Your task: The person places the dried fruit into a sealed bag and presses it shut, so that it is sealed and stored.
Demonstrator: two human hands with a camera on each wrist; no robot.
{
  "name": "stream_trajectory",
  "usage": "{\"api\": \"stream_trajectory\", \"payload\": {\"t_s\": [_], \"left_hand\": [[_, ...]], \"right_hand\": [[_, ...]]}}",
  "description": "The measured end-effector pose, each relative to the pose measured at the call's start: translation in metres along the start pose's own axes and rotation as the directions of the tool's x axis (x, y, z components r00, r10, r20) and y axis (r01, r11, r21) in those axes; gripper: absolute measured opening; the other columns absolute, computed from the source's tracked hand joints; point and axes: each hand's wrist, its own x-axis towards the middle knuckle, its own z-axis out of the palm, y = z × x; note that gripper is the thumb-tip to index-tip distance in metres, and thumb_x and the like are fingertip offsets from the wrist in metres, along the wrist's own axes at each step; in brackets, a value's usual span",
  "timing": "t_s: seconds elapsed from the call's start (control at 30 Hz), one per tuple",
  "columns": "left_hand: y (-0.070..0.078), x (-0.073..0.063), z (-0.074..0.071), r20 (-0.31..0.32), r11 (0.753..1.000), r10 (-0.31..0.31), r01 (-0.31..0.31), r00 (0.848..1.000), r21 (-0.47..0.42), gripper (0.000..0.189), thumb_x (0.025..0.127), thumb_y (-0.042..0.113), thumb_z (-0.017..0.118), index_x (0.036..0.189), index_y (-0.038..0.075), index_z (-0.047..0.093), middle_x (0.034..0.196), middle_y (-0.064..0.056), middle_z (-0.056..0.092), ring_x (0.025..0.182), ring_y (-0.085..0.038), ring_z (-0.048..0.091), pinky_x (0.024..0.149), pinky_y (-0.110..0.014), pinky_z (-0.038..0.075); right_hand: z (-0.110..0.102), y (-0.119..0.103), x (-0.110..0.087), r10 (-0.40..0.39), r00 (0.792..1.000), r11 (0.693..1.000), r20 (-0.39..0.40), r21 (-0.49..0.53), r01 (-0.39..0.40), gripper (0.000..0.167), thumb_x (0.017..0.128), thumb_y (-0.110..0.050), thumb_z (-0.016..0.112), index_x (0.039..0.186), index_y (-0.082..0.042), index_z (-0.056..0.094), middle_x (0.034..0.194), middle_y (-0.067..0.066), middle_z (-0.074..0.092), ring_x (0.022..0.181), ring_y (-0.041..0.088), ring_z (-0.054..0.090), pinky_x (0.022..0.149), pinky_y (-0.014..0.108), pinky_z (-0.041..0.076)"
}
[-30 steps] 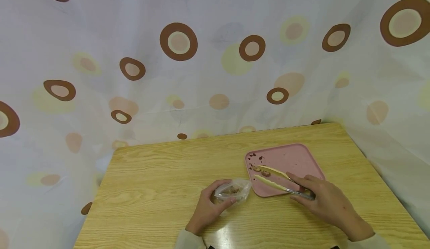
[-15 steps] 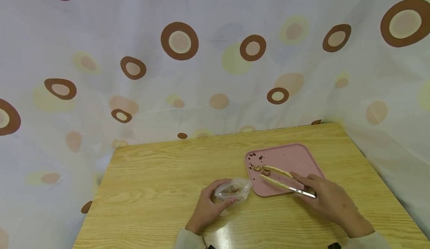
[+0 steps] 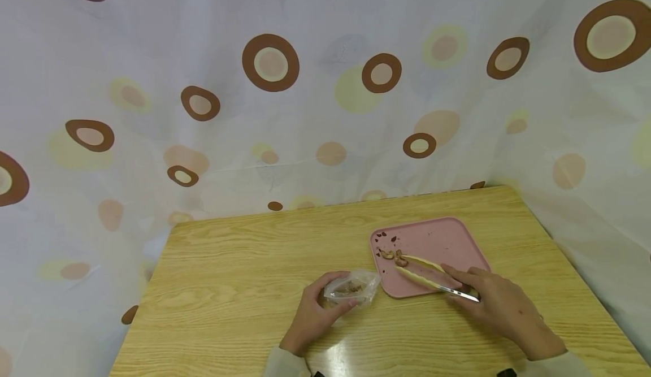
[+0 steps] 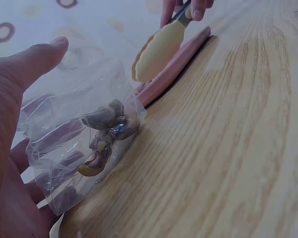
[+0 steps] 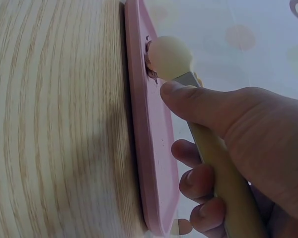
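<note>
My left hand [image 3: 317,312] holds a clear plastic bag [image 3: 371,289] between thumb and fingers, its mouth spread open. Inside the bag, several brown-skinned cashews [image 4: 99,119] show in the left wrist view. With my right hand [image 3: 500,309] I grip tongs [image 3: 418,278] with cream, scalloped tips; in the right wrist view the thumb [image 5: 198,101] presses on one arm. The tong tips are apart over a pink tray [image 3: 439,235], at either side of a cashew [image 3: 400,261]. Whether they touch it I cannot tell. Another cashew [image 3: 387,255] lies just left of it.
Dark skin flakes [image 3: 393,239] are scattered in the tray's left part. The tray rests on a wood-grain table [image 3: 244,264], to the right of the bag. A spotted curtain [image 3: 325,100] hangs behind and beside the table.
The tong tips have shifted right and toward me, from over the left cashew to about the right one, and drawn slightly closer together. My left hand and the bag have stayed put.
</note>
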Motion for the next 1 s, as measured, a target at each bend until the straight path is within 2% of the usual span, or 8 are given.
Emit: {"api": "stream_trajectory", "payload": {"t_s": [0.53,0.67,1.0], "left_hand": [[0.002,-0.001,0.000,0.000,1.000,0.014,-0.014,1.000,0.002,0.048,0.093,0.024,0.088,0.138,0.031,0.073,0.142,0.003,0.074,0.121,-0.015,0.069,0.107,-0.030,0.051],[0.001,0.000,0.000,-0.004,1.000,0.000,0.000,1.000,0.009,0.047,0.093,0.024,0.088,0.137,0.033,0.073,0.142,0.006,0.073,0.122,-0.014,0.068,0.107,-0.030,0.050],[-0.001,0.001,0.000,-0.006,1.000,-0.007,0.007,1.000,0.018,0.047,0.093,0.025,0.088,0.137,0.035,0.073,0.142,0.009,0.072,0.124,-0.015,0.068,0.110,-0.032,0.049]], "right_hand": [[0.003,0.007,-0.001,0.042,0.999,0.999,0.033,-0.013,-0.041,0.056,0.093,-0.034,0.088,0.146,-0.024,0.073,0.085,-0.016,0.063,0.071,0.001,0.043,0.063,0.027,0.039],[0.002,0.008,0.000,0.049,0.998,0.999,0.030,-0.011,-0.049,0.058,0.092,-0.035,0.089,0.146,-0.023,0.072,0.085,-0.016,0.060,0.071,0.001,0.042,0.063,0.027,0.038],[0.003,0.012,0.004,0.074,0.995,0.997,0.065,0.007,-0.075,0.058,0.092,-0.035,0.088,0.146,-0.024,0.072,0.094,-0.013,0.071,0.074,0.004,0.049,0.063,0.031,0.042]]}}
